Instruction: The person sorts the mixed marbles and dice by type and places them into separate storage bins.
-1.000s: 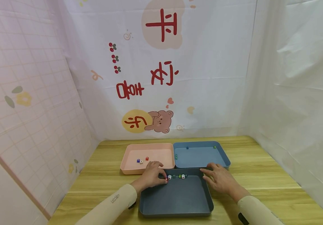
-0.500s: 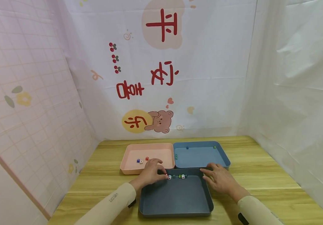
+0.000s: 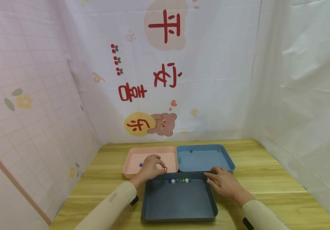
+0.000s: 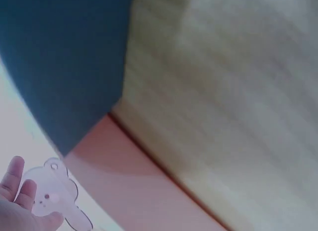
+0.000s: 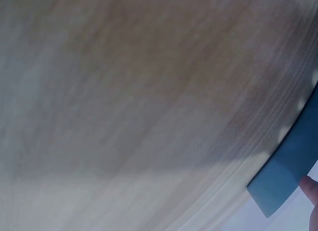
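Note:
My left hand [image 3: 150, 166] is over the front of the pink tray [image 3: 127, 171], pinching a small red die [image 3: 165, 168] between thumb and fingers. Behind it in that tray a blue die [image 3: 141, 164] shows; the hand covers the spot beside it. Along the far side of the dark grey tray [image 3: 179, 204] lie several dice, among them a white die [image 3: 186, 180] and a blue die [image 3: 169, 181]. My right hand [image 3: 225, 182] rests at that tray's far right corner, fingers loosely bent, holding nothing visible. The left wrist view catches only part of the left hand [image 4: 22, 206].
A blue tray [image 3: 205, 159] adjoins the pink one and holds several small dice, including a green die [image 3: 219, 150] and teal dice [image 3: 179, 160]. The trays stand on a wooden table [image 3: 263, 172]. White printed cloth [image 3: 216, 95] hangs behind and at both sides.
My left hand has lifted the red die out of the dark grey tray and carried it back and left over the pink tray. The right hand has stayed put.

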`<control>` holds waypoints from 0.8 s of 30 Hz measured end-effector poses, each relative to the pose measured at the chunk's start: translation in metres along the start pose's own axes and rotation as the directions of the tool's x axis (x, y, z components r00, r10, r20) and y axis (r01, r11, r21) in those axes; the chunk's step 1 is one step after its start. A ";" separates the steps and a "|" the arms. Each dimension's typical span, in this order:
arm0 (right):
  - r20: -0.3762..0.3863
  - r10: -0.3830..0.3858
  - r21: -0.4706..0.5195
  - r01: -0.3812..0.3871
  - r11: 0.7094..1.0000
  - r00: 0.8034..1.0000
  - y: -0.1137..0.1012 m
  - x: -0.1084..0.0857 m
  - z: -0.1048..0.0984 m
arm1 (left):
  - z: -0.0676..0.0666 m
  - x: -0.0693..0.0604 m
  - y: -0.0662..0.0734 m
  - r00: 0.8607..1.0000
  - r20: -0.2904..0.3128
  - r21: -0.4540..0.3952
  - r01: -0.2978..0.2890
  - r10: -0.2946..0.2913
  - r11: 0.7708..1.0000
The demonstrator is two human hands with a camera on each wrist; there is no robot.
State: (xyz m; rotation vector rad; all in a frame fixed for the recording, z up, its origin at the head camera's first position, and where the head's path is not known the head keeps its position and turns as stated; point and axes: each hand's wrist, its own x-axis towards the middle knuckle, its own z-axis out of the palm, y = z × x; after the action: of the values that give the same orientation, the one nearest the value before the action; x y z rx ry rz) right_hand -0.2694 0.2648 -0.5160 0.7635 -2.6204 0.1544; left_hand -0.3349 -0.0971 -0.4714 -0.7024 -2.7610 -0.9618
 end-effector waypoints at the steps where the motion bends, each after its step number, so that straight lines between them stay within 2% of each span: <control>1: 0.000 0.000 0.004 0.000 1.000 1.000 0.000 0.000 0.000 | -0.002 0.001 -0.001 1.000 -0.003 -0.003 0.003 -0.003 1.000; 6: -0.010 -0.003 0.009 0.003 1.000 1.000 -0.001 -0.001 -0.001 | -0.010 0.008 -0.008 1.000 -0.019 0.001 0.020 -0.020 1.000; 12: -0.030 -0.005 0.009 0.005 1.000 1.000 -0.001 -0.001 -0.001 | -0.018 0.013 -0.014 0.992 -0.039 -0.059 0.122 -0.124 0.991; 17: -0.001 0.009 0.004 -0.009 1.000 1.000 0.000 -0.001 0.000 | -0.024 0.018 -0.021 0.983 -0.068 -0.077 0.164 -0.170 0.983; 24: 0.015 0.003 0.001 -0.003 1.000 1.000 0.000 -0.001 -0.002 | -0.031 0.018 -0.031 0.968 -0.082 -0.199 0.218 -0.238 0.955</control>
State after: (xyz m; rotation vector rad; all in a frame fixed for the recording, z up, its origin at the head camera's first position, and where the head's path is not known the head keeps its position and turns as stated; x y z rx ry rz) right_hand -0.2683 0.2657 -0.5144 0.7640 -2.6356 0.1516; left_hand -0.3663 -0.1301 -0.4592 -0.3451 -2.7244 -1.2808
